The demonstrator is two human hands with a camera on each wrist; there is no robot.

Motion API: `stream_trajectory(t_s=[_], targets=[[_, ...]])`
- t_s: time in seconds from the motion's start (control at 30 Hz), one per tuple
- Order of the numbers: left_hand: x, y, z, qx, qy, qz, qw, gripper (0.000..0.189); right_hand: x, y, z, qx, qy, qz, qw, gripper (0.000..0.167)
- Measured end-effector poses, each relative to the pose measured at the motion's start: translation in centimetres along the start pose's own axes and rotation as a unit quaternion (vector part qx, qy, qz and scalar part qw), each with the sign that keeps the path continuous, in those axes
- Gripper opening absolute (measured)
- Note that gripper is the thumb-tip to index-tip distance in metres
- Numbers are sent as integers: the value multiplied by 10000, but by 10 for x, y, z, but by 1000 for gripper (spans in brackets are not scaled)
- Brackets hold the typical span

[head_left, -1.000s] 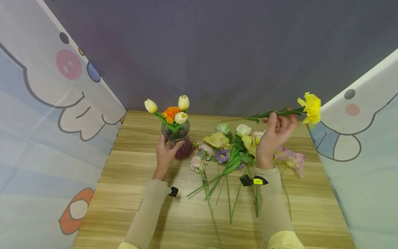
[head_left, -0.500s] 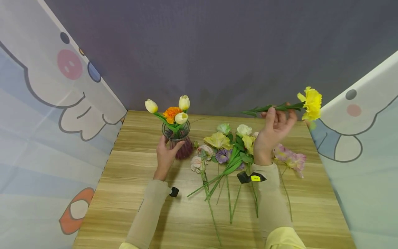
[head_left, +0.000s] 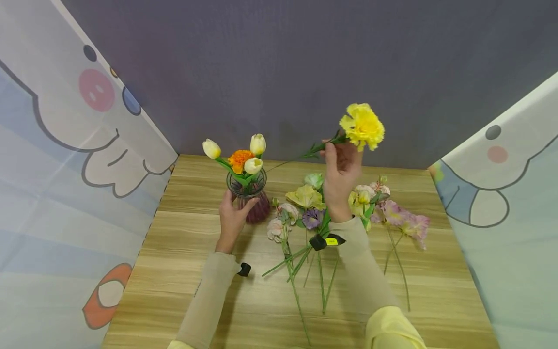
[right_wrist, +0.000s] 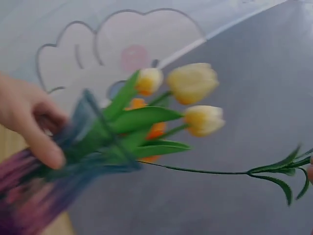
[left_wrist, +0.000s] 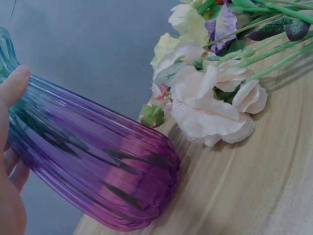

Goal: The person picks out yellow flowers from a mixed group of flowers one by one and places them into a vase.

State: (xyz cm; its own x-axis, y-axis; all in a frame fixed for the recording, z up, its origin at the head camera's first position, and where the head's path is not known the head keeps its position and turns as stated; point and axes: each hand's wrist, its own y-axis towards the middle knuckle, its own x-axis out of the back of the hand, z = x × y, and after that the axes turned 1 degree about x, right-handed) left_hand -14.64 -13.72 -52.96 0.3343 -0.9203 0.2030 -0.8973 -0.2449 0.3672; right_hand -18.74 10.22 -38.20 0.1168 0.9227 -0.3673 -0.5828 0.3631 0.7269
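My left hand (head_left: 231, 220) holds a ribbed glass vase (head_left: 258, 209) around its narrow neck. The left wrist view shows that vase (left_wrist: 98, 156) fading from teal to purple, with dark stems inside. White tulips (head_left: 258, 144) and an orange carnation (head_left: 240, 160) stand in it. To its right, raised above the table, my right hand (head_left: 342, 182) pinches a yellow carnation (head_left: 363, 127) by its leafy upper stem. Its thin stem (right_wrist: 205, 171) runs leftward to the vase's mouth in the right wrist view; whether the tip is inside, I cannot tell.
Loose artificial flowers lie right of the vase: pale pink roses (head_left: 279, 228), a yellow bloom (head_left: 305, 197), a purple one (head_left: 313, 218) and pink-purple petals (head_left: 405, 220). Green stems (head_left: 296, 291) point toward the person. A grey wall (head_left: 279, 77) stands behind the wooden table (head_left: 174, 271).
My right hand has carried the yellow carnation leftward toward the vase, turning its bloom more upward. My left hand and the vase have stayed in place.
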Motion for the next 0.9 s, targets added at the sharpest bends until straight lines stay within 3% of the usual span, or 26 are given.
stream_trajectory(t_s=[0.13, 0.27, 0.4, 0.53, 0.9], targets=[[-1, 0, 0, -24, -106, -19, 9999, 64, -12, -18, -10, -309, -764, 730, 9939, 21], [-1, -1, 1, -25, -198, -70, 9998, 63, -21, -37, -21, -692, -1659, 1296, 9751, 11], [-1, -1, 2, -4, -182, -68, 9998, 65, -30, -52, -30, -1049, -2194, 1660, 9557, 10], [-1, -1, 3, -13, -92, -18, 10000, 66, -37, -63, -37, -1381, -2285, 1984, 9431, 11], [-2, -1, 5, -3, -264, 0, 9997, 67, -33, -69, -37, -1769, -2063, 2130, 9385, 15]])
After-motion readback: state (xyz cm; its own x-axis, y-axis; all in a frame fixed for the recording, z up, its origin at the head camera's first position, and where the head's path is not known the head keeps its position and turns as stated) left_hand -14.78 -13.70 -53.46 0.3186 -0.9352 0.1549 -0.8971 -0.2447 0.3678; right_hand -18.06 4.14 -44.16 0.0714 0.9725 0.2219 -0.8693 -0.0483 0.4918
